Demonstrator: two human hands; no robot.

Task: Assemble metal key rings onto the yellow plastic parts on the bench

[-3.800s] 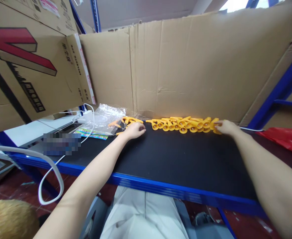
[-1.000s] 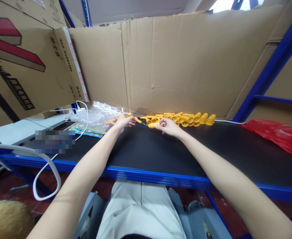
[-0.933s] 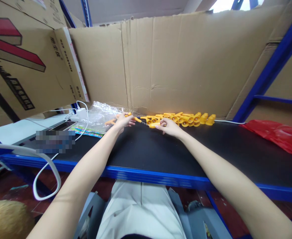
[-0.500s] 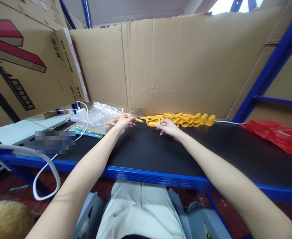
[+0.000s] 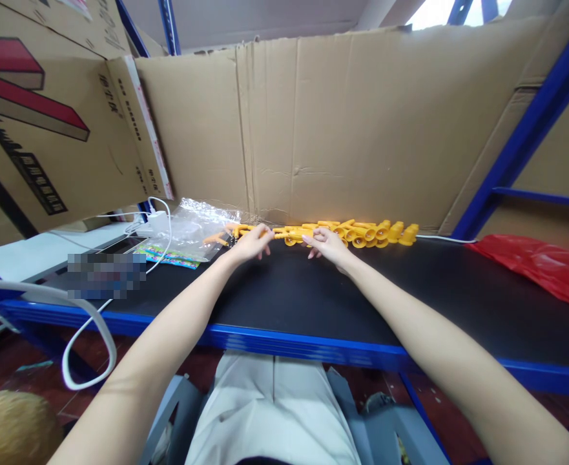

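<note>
My left hand [image 5: 256,243] pinches the thin stem of a yellow plastic piece with a bell-shaped end, just above the black shelf top. Close by on the right, my right hand [image 5: 330,247] closes its thumb and fingers on the thick part of the same yellow plastic piece [image 5: 294,232]. Both palms face inward and partly hide the grip. Behind and beyond my right hand lies a row of similar bell-ended yellow pieces [image 5: 378,234]. Orange forked pieces [image 5: 216,238] and a thin chain show left of my left hand, near the clear bag.
A crumpled clear plastic bag [image 5: 192,223] lies at left beside a white charger [image 5: 158,221] with its cable. Cardboard [image 5: 362,129] walls off the back. Red plastic [image 5: 536,265] lies at right. A blue rail [image 5: 303,342] edges the black shelf [image 5: 294,297].
My left hand has moved right, nearer my right hand. Its yellow stem now lines up with the thicker part, where a gap with a small coil showed before. My right hand has barely moved.
</note>
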